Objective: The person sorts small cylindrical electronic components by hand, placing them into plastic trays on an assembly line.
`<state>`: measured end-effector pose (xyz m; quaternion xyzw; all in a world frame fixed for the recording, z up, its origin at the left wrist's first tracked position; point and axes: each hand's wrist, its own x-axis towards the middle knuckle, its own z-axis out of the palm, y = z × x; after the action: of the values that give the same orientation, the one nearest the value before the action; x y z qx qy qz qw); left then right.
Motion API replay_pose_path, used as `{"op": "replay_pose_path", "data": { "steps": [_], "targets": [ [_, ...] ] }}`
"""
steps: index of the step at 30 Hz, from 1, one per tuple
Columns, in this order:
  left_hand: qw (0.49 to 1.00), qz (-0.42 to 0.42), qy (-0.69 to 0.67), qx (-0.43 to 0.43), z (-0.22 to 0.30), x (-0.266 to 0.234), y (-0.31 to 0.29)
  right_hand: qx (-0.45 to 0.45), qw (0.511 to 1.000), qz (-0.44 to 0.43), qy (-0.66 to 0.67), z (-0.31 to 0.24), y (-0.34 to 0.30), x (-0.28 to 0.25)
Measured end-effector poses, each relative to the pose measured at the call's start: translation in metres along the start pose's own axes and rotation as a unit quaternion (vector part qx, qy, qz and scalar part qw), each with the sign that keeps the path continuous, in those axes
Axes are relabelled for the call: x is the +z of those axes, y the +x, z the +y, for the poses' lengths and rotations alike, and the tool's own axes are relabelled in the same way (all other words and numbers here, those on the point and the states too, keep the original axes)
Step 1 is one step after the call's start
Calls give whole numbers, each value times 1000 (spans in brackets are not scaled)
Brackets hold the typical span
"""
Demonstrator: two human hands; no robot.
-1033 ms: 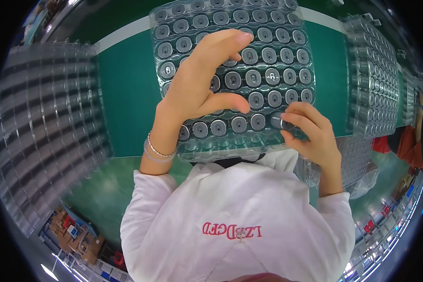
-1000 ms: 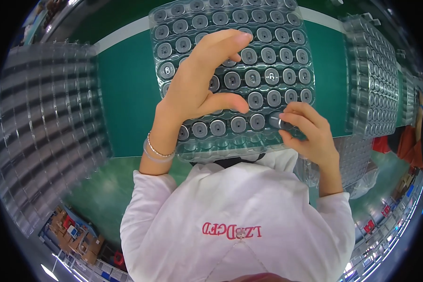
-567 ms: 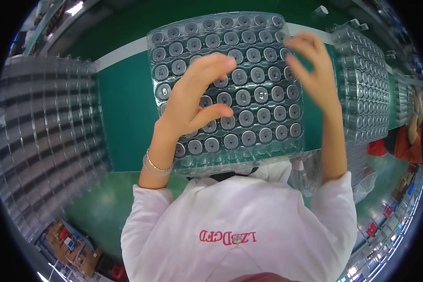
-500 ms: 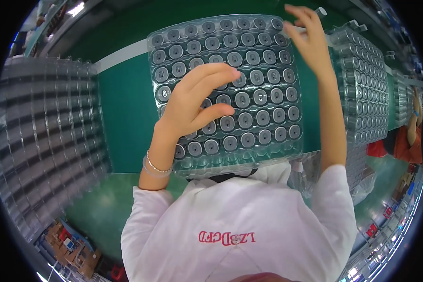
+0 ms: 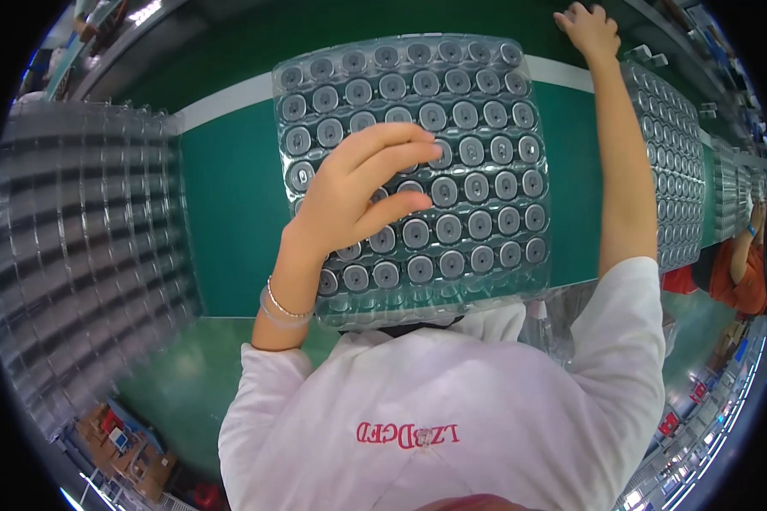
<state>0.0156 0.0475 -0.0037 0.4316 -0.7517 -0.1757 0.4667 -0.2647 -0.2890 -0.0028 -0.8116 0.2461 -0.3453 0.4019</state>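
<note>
A clear plastic tray (image 5: 494, 294) lies in front of me on the green work surface, filled with rows of short, round, grey-topped metal cylinders (image 5: 450, 227). My left hand (image 5: 349, 187) is over its left middle, thumb and fingers apart in a curve with nothing visible between them. Some cylinders are hidden beneath that hand. Far to the right, beyond the tray's corner, my right hand (image 5: 590, 30) is stretched out with its fingers curled down onto the dark green strip. Whatever those fingers close around is hidden by the hand.
Stacked clear, ribbed trays (image 5: 85, 247) stand at the left. Further filled trays (image 5: 673, 170) are on the right. Two small loose white cylinders (image 5: 642, 53) sit near my right forearm. A person in an orange top (image 5: 741, 268) is at the far right.
My right hand has moved from the tray's far right corner outward to the right, covering the spot where a loose white cylinder stood. The left hand has barely moved.
</note>
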Motion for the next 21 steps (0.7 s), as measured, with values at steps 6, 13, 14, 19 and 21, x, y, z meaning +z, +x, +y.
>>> {"op": "replay_pose_path", "data": {
  "steps": [6,13,14,19,21],
  "targets": [
    [1000,14,10,15,3,8,9,102,938,71,-322,44,-3,28],
    [983,180,-33,-35,8,15,4,101,974,-77,187,-141,-62,161],
    [970,229,-74,-33,9,17,6,111,979,-89,143,-150,-72,166],
    [992,118,8,35,2,6,4,157,930,-139,302,-180,-108,193],
    [996,90,13,25,1,2,2,175,910,-103,361,-181,-116,197]
  ]
}}
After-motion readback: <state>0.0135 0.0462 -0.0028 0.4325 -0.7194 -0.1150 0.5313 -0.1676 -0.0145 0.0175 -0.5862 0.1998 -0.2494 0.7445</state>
